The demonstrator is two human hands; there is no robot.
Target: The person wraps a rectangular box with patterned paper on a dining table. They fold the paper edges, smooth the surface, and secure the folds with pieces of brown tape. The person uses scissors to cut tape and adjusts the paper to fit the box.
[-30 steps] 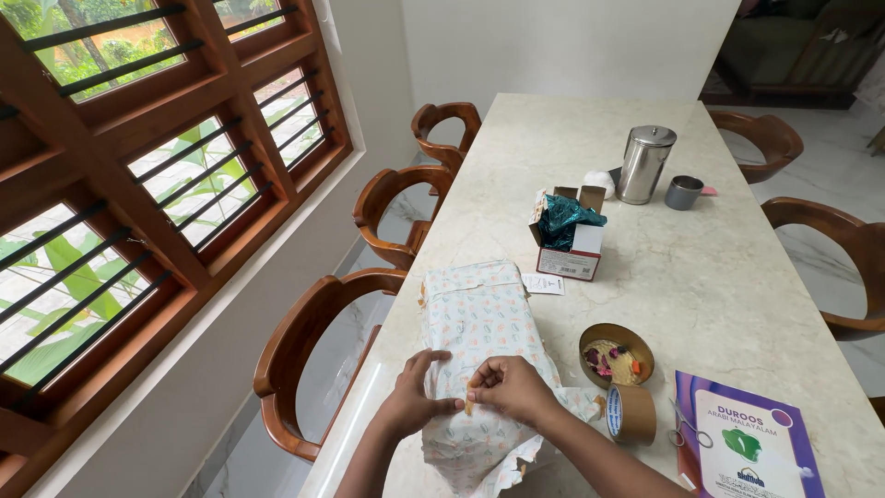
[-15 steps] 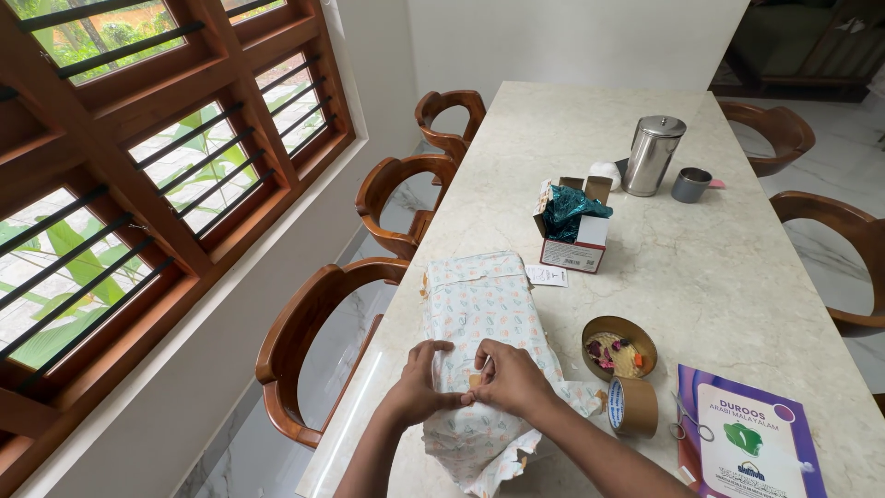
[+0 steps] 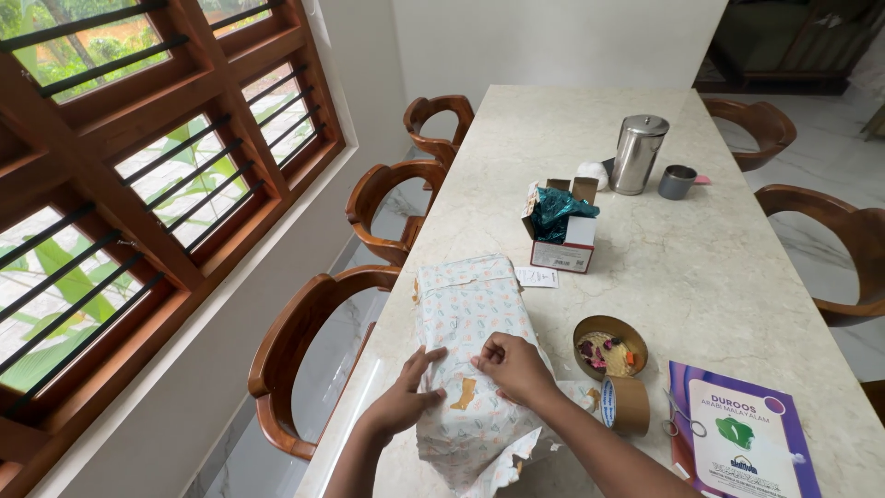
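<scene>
Marble desk [image 3: 737, 267] runs up the frame beside a wooden window. Low in the middle, the left hand [image 3: 406, 392] lies flat with fingers spread on the side of a wrapped parcel [image 3: 470, 314] in patterned paper. Touching the parcel's top, the right hand [image 3: 512, 364] pinches its fingertips together, just above a brown piece of tape [image 3: 463, 394] stuck on the paper. Right of that sit a tape roll [image 3: 627, 406], a small bowl [image 3: 609, 346], scissors [image 3: 675, 417] and a purple booklet [image 3: 742, 443]. Further up: an open box [image 3: 560, 229], a steel jug [image 3: 638, 153].
</scene>
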